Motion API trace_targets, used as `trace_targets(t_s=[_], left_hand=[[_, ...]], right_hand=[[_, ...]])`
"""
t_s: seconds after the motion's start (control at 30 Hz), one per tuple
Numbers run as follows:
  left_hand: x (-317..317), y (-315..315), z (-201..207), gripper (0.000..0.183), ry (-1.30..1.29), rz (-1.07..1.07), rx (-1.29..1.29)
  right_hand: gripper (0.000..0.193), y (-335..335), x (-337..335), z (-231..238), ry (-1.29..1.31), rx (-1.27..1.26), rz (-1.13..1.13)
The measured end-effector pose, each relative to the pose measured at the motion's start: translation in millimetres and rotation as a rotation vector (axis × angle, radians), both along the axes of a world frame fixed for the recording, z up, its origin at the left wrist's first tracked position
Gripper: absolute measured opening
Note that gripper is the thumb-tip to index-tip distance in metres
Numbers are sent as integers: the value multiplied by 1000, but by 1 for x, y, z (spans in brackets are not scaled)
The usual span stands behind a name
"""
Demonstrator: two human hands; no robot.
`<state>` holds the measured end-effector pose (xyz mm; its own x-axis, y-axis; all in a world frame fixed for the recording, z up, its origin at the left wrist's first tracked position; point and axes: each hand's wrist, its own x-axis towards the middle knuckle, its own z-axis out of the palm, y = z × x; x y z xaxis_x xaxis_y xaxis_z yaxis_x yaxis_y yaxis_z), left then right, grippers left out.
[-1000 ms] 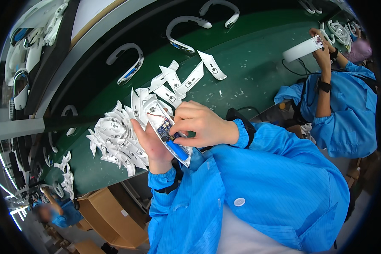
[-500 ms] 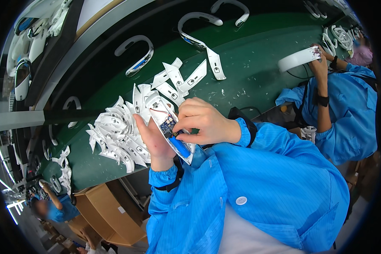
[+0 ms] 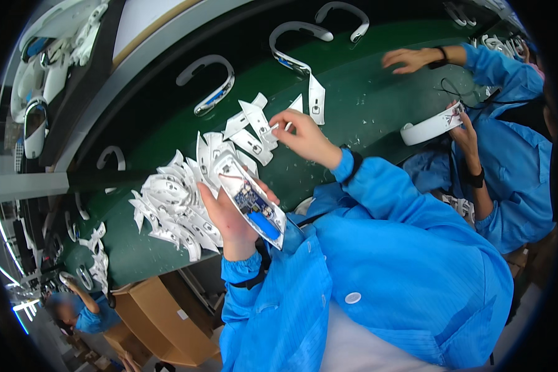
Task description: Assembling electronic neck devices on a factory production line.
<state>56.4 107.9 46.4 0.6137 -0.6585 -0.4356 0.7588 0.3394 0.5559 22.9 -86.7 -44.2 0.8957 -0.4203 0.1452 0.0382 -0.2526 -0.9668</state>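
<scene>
My left hand point(image 3: 228, 217) holds a curved white plastic housing point(image 3: 223, 165) from below, its inside facing up. Inside it lie a blue circuit board point(image 3: 249, 198), thin red wires and a blue battery point(image 3: 263, 225). My right hand point(image 3: 305, 137) is beyond the housing, over the near-right edge of the heap of parts. Its thumb and fingers are closed on a white cover strip point(image 3: 297, 103), which they partly hide. Beside it lie more white cover strips point(image 3: 250, 144) with small dark markings, and a larger pile of them point(image 3: 173, 192) spreads to the left.
The green table point(image 3: 347, 124) carries white C-shaped devices point(image 3: 212, 80) along its far side. At right, a co-worker in blue holds a white curved band point(image 3: 425, 129) with a dark cable close by. A cardboard box point(image 3: 161, 316) stands below the table at left; another person is beyond it.
My right hand has left the circuit board and moved up and away to a cover strip. My left hand keeps the housing. The co-worker's one hand now reaches out over the table.
</scene>
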Motion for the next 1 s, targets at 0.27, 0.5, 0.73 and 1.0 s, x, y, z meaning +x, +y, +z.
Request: trace_targets(t_s=[0.27,0.5,0.73,1.0], left_hand=[[0,17,-13,79,-62,58,26],[-1,17,-11,76,75,115,50],[13,17,-15,72,131,137,79],[4,23,-24,73,31,39,84]], right_hand=[[56,-34,104,-108,245,-519,50],[55,-33,150,-118,612,-791,285],[27,-54,108,-74,285,-402,339],[20,-11,31,44,-275,-247,251]])
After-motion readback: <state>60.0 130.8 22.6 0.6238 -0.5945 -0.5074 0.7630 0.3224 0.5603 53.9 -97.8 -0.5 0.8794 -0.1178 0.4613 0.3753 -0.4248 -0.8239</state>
